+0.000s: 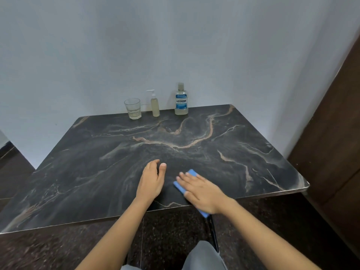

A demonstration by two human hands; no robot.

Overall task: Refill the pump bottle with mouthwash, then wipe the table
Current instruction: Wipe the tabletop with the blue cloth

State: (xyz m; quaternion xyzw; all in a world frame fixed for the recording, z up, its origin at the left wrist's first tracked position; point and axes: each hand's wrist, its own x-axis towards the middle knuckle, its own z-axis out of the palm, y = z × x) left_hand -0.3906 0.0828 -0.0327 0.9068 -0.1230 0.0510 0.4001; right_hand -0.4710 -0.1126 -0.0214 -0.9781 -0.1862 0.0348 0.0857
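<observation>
A small pump bottle (155,105) with pale yellowish liquid stands upright at the table's far edge. To its right stands the capped mouthwash bottle (181,100) with a blue label. My right hand (202,191) lies flat, fingers spread, pressing a blue cloth (191,173) onto the dark marble table (214,145) near its front edge; part of the cloth hangs over the edge. My left hand (152,180) rests on the table beside it, fingers loosely curled and holding nothing.
A clear glass (133,108) with a little liquid stands left of the pump bottle, against the white wall (175,45). A dark wooden door or panel (335,123) rises at the right. My grey-clad knee (202,258) shows below the table's front edge.
</observation>
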